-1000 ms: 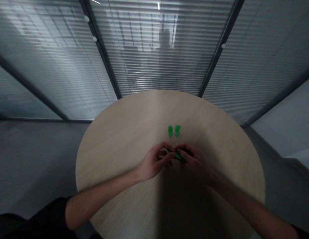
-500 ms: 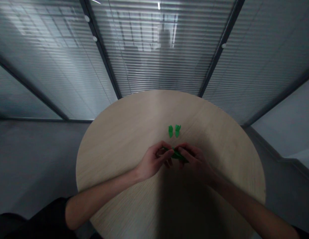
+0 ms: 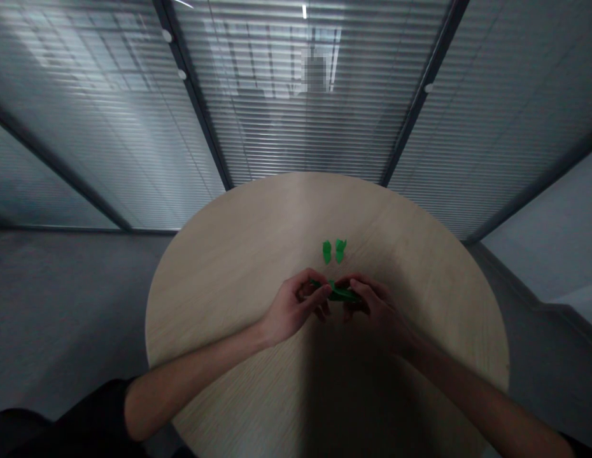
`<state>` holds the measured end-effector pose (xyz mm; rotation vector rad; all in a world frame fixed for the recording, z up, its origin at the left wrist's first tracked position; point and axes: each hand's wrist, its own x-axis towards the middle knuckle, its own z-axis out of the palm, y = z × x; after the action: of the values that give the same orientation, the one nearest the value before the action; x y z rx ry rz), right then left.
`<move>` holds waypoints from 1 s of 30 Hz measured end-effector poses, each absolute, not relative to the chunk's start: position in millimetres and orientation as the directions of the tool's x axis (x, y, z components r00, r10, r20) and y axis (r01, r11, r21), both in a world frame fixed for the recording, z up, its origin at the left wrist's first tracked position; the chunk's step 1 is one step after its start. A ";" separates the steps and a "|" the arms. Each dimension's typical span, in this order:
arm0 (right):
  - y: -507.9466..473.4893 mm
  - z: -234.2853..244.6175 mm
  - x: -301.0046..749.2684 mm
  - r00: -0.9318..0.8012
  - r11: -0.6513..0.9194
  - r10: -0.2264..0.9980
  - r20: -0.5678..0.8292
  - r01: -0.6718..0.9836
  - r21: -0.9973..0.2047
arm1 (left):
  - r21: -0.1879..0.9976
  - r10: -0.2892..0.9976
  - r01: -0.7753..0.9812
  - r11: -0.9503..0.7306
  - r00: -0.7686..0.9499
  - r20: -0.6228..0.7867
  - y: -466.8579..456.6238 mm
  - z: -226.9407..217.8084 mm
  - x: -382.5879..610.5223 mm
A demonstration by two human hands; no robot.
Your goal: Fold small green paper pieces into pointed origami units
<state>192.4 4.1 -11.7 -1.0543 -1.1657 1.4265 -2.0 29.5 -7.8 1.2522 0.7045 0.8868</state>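
slim grn pc (image 3: 344, 295), partly hidden

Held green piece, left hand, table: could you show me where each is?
Held green piece (image 3: 342, 295): head view, on its exposed middle.
Left hand (image 3: 292, 308): head view, on the middle of the hand.
Table (image 3: 229, 254): head view, on bare top, toward the far left.

I see a black left sleeve (image 3: 102, 415) ending around the elbow, a dark edge of the right sleeve (image 3: 577, 447), and 2 bare forearms (image 3: 195, 371) below them.
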 end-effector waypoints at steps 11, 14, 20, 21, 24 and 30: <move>2.6 -8.6 193.1 -0.179 -0.096 0.982 -0.065 -0.168 -0.981 | 0.982 0.873 -0.172 0.078 0.487 0.016 31.0 -9.4 -1.4; 2.2 -7.8 193.3 -0.190 -0.094 0.980 -0.064 -0.156 -0.983 | 0.982 0.876 -0.175 0.070 0.482 0.024 31.2 -9.2 -1.4; 1.6 -7.5 194.1 -0.182 -0.074 0.982 -0.047 -0.145 -0.987 | 0.980 0.875 -0.183 0.078 0.483 0.020 32.0 -10.2 -1.7; 1.6 -7.6 194.3 -0.183 -0.073 0.982 -0.046 -0.144 -0.987 | 0.980 0.875 -0.181 0.078 0.483 0.019 32.1 -10.3 -1.8; 2.2 -8.5 195.0 -0.171 -0.069 0.984 -0.045 -0.137 -0.988 | 0.982 0.871 -0.174 0.072 0.491 0.023 31.9 -9.6 -2.3; 7.2 -14.9 195.7 -0.108 -0.035 0.993 -0.038 0.026 -0.999 | 0.999 0.848 -0.047 0.002 0.530 0.024 30.5 -8.9 -4.9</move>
<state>195.7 7.2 -14.9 -1.2009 -1.2902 1.3046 -4.9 30.5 -8.9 1.3984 0.7523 0.8180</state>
